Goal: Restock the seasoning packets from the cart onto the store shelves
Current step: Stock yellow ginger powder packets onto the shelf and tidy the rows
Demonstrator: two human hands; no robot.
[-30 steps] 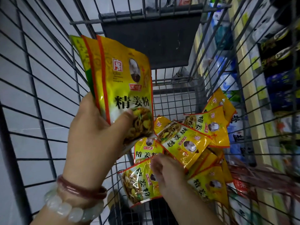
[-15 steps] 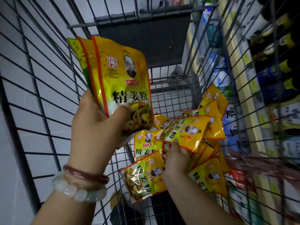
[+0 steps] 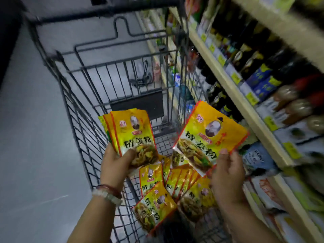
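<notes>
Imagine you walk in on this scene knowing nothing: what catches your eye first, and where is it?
The bright yellow seasoning packets stand out most: the left hand holds a fanned stack of packets upright over the wire cart, while the right hand lifts a single packet towards the right. More loose packets lie heaped in the cart's basket below, and dark bottles line the shelves along the right side.

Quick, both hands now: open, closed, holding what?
Left hand: closed on a stack of seasoning packets.
Right hand: closed on one seasoning packet.
</notes>
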